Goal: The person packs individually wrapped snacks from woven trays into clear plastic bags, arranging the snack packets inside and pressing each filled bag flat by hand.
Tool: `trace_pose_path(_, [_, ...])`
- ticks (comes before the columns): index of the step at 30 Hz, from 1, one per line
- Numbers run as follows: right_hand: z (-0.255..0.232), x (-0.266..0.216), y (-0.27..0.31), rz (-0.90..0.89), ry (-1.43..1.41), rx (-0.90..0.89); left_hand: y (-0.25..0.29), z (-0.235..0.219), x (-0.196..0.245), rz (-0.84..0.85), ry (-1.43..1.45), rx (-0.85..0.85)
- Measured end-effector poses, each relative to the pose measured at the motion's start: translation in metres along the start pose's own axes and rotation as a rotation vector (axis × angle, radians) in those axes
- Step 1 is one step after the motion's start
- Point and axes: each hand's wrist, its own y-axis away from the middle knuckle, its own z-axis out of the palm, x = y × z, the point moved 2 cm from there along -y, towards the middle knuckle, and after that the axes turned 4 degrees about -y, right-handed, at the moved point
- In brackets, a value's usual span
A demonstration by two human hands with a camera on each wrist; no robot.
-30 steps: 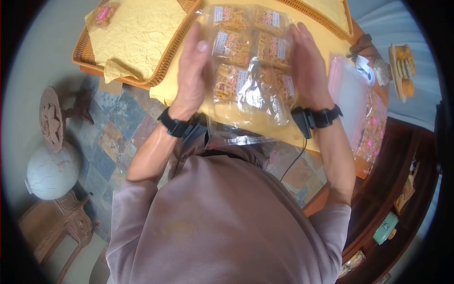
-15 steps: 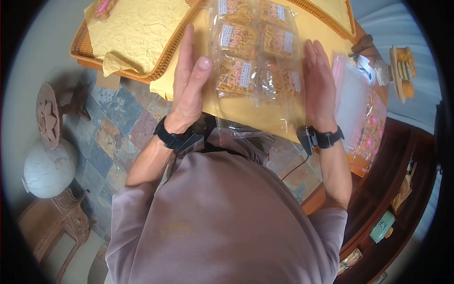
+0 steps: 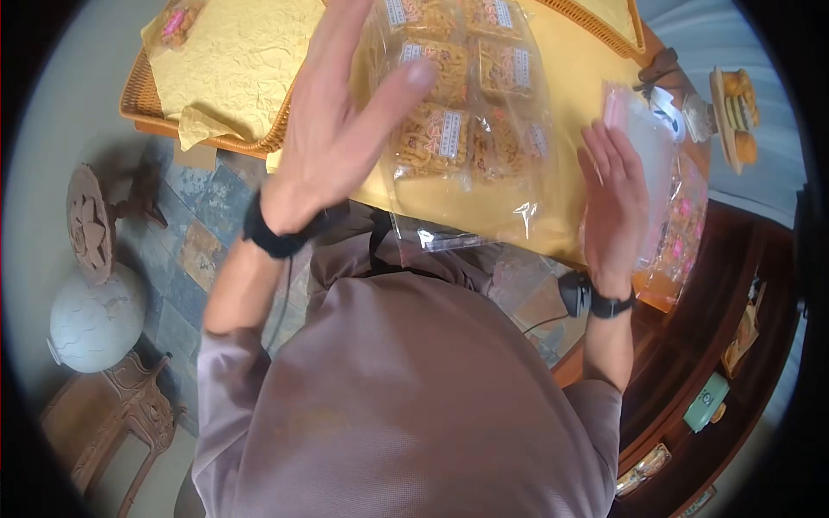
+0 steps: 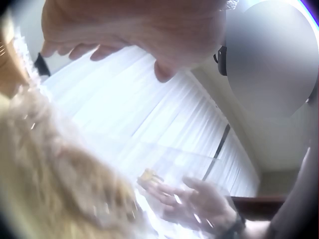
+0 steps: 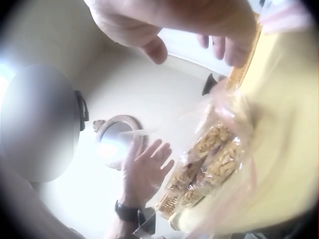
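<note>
A large clear plastic bag [image 3: 496,198] lies on the yellow-covered table [image 3: 566,164], its bottom end reaching past the near edge. Inside it, several square packs of golden fried snack [image 3: 505,69] with white labels form two columns. My left hand [image 3: 332,129] is held over the bag's left side, fingers straight and thumb spread away. To the right of the bag, my right hand [image 3: 617,203] is apart from it, fingers extended. From the right wrist view, the bag [image 5: 214,154] shows side-on between the two hands, and the left hand [image 5: 147,174] has its fingers spread.
A wicker tray [image 3: 129,108] lined with crumpled yellow paper sits at the left, holding a small pink-labelled pack [image 3: 177,26]. Another wicker tray [image 3: 596,33] is at the top right. Flat clear bags [image 3: 643,138] and a bag of pink-labelled snacks [image 3: 686,220] lie at the table's right edge.
Both hands have moved away from the bag's sides: the left one up and over its left edge, the right one out to the right and nearer the body. The bag now lies flatter.
</note>
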Motion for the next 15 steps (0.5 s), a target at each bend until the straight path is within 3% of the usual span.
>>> trace_pose_path(2, [-0.006,-0.008,0.021,-0.001,0.072,0.002,-0.028,0.000,0.015,0.079,-0.312,-0.097])
trace_pose_path(3, [-0.008,-0.008,0.033,0.120,0.074,-0.049,-0.044,0.002,0.021,0.120,-0.467,-0.147])
trace_pose_path(4, [-0.009,-0.008,0.045,0.240,0.076,-0.098,-0.064,0.009,0.022,0.123,-0.465,-0.146])
trace_pose_path(6, [0.018,-0.020,0.068,0.374,0.107,-0.249,-0.103,0.034,0.031,0.208,-0.210,-0.387])
trace_pose_path(8, [0.030,-0.033,0.076,0.314,0.461,-0.754,-0.125,0.043,0.076,-0.206,-0.370,-0.864])
trace_pose_path(9, [0.037,-0.034,0.077,0.311,0.461,-0.748,-0.129,0.053,0.070,-0.200,-0.371,-0.868])
trace_pose_path(11, [0.062,-0.030,0.083,-0.035,0.826,-0.928,-0.142,0.080,0.038,-0.090,-0.460,-0.941])
trace_pose_path(12, [0.069,-0.023,0.081,-0.038,0.826,-0.916,-0.145,0.093,0.021,-0.079,-0.462,-0.949])
trace_pose_path(13, [0.074,-0.014,0.075,-0.102,1.013,-0.799,-0.145,0.106,0.003,-0.041,-0.516,-0.918])
trace_pose_path(14, [0.075,-0.005,0.070,-0.162,1.194,-0.676,-0.143,0.112,0.001,-0.004,-0.567,-0.888])
trace_pose_path(15, [0.076,0.005,0.062,-0.163,1.195,-0.669,-0.143,0.116,-0.002,0.002,-0.569,-0.891])
